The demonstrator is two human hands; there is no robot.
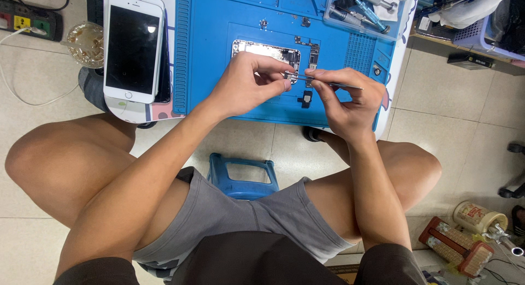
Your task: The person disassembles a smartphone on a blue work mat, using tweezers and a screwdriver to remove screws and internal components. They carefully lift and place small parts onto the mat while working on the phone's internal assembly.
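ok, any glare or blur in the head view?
Head view: a small glare spot on the white phone screen; hands, left and right, and tweezers sharp; lighting even, shadows soft; wide-angle bend at the mat edges.

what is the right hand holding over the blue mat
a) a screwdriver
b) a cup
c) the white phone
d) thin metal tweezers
d: the right hand pinches thin metal tweezers whose tip meets the left hand's fingertips above the blue mat; the white phone lies apart, off to the side.
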